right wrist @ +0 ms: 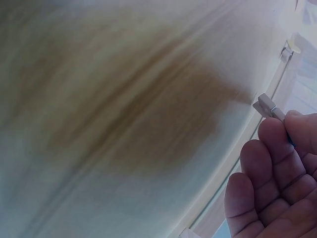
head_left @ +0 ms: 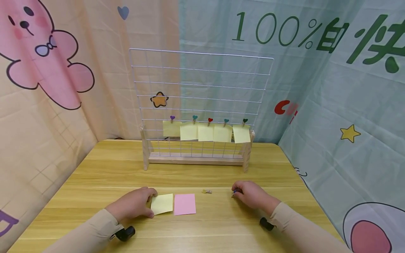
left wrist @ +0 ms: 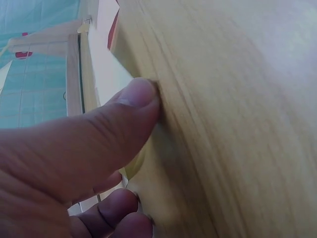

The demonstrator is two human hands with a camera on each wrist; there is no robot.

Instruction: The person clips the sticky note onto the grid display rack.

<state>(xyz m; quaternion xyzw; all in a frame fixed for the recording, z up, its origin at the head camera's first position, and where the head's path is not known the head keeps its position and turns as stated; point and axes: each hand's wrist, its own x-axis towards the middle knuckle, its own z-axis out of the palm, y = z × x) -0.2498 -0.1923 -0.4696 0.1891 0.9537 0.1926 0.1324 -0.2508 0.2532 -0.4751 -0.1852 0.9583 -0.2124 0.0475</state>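
My left hand holds a yellow sticky note by its left side, thumb at the near corner and fingers toward the far one. In the left wrist view the thumb overlaps the note, whose edge is lifted off the wood. A pink sticky note lies just right of it. My right hand pinches a small wooden clothespin between thumb and index finger, above the table. Its blue part is mostly hidden by the fingers. Another mini clothespin, with a yellowish top, lies between the hands.
A white wire grid stands in a wooden base at the back of the table. Several yellow notes hang on it from heart-topped clothespins. Printed curtains enclose the back and sides.
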